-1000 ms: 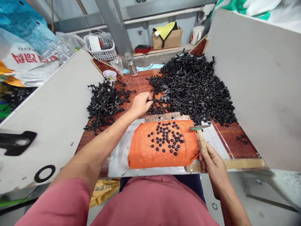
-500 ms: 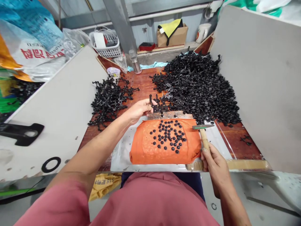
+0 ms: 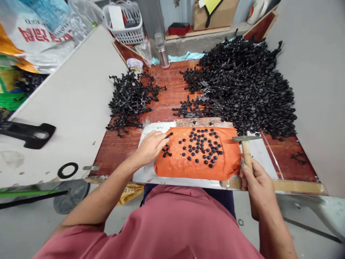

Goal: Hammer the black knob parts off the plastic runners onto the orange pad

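My left hand [image 3: 151,145] is closed on a black plastic sprue piece [image 3: 166,150] and holds it down on the left edge of an orange cloth pad [image 3: 175,167]. Several small black round caps [image 3: 201,145] lie scattered on that pad. My right hand [image 3: 257,185] grips the wooden handle of a small hammer [image 3: 245,149]; its metal head lies at the pad's right edge. A big heap of black sprues with caps [image 3: 242,86] fills the back right of the wooden table. A smaller pile of bare black sprues [image 3: 129,102] lies at the back left.
A grey board [image 3: 67,108] slopes on the left with a black ring [image 3: 67,170] on it, and a grey panel [image 3: 318,82] walls the right. A metal flask [image 3: 161,50], a white basket [image 3: 126,21] and a cardboard box [image 3: 212,14] stand at the back. Sacks are piled far left.
My left hand took a sprue piece from the big heap and brought it back and down onto the orange pad. The right hand kept hold of the hammer. The camera tilted downward.
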The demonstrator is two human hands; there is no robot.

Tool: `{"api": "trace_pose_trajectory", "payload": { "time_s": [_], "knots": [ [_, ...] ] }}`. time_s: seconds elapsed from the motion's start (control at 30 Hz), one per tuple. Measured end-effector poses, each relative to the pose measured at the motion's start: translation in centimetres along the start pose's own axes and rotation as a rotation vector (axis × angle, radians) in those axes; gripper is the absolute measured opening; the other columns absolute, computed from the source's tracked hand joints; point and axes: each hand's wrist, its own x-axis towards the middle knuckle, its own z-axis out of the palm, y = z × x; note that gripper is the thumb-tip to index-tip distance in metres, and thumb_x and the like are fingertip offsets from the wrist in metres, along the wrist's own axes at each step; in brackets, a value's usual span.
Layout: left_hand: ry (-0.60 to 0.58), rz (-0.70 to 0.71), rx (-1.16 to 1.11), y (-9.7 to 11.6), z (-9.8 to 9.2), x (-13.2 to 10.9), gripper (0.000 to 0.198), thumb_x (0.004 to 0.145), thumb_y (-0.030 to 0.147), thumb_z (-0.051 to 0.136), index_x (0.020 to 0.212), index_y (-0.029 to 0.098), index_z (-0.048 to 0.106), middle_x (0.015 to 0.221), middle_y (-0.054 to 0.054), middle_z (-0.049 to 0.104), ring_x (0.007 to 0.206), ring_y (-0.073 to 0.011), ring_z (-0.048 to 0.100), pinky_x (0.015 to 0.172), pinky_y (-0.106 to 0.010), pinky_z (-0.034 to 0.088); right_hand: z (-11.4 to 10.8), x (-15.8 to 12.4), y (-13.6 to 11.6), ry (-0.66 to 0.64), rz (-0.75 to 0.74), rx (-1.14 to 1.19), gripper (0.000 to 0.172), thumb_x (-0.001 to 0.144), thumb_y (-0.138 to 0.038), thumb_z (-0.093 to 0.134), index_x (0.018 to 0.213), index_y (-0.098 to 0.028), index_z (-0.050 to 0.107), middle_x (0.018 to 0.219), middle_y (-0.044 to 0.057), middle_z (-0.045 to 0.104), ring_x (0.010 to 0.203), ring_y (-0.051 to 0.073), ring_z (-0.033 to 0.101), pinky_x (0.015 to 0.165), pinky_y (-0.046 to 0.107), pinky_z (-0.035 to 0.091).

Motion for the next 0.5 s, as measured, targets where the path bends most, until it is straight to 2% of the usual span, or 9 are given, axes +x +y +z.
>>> {"api": "trace_pose_trajectory", "payload": {
  "time_s": [0.1,0.2,0.3,0.5],
  "knots": [
    [0.023,-0.031,0.127,0.6,0.9,-0.5,0.027,0.107,0.031,0.046,0.086,0.02,0.059,0.089,-0.01,0.07,0.089,-0.0262,0.057,0.084,-0.039,0.041,0.2,-0.1,-0.2,0.009,-0.001,0.019,0.032,0.097,-0.058,0.068,0.099,-0.026,0.064,0.066,-0.006,0.051,0.048,0.011,0.043,0.042,0.023,0.038],
    [-0.009,-0.022,0.051,0.9,1.5,-0.4,0.028,0.109,0.032,0.041,0.092,0.02,0.06,0.088,-0.008,0.07,0.086,-0.025,0.058,0.083,-0.037,0.041,0.3,-0.2,-0.3,0.029,-0.008,0.011,0.03,0.098,-0.056,0.068,0.096,-0.026,0.064,0.066,-0.006,0.051,0.049,0.01,0.043,0.043,0.022,0.038],
    [-0.071,0.007,-0.138,0.6,2.5,0.1,0.032,0.108,0.032,0.04,0.085,0.021,0.059,0.083,-0.005,0.068,0.081,-0.0211,0.059,0.078,-0.033,0.041,0.4,-0.3,-0.3,0.043,-0.011,0.009,0.029,0.097,-0.055,0.069,0.095,-0.026,0.064,0.065,-0.006,0.051,0.049,0.01,0.043,0.043,0.022,0.038],
    [-0.048,-0.166,-0.346,-0.4,4.5,1.0,0.038,0.102,0.038,0.045,0.071,0.02,0.055,0.064,0.003,0.052,0.064,-0.0139,0.049,0.065,-0.027,0.033,0.6,-0.4,-0.6,0.056,0.004,0.016,0.028,0.097,-0.054,0.07,0.094,-0.026,0.064,0.063,-0.006,0.05,0.048,0.01,0.042,0.042,0.023,0.036]
  ]
}}
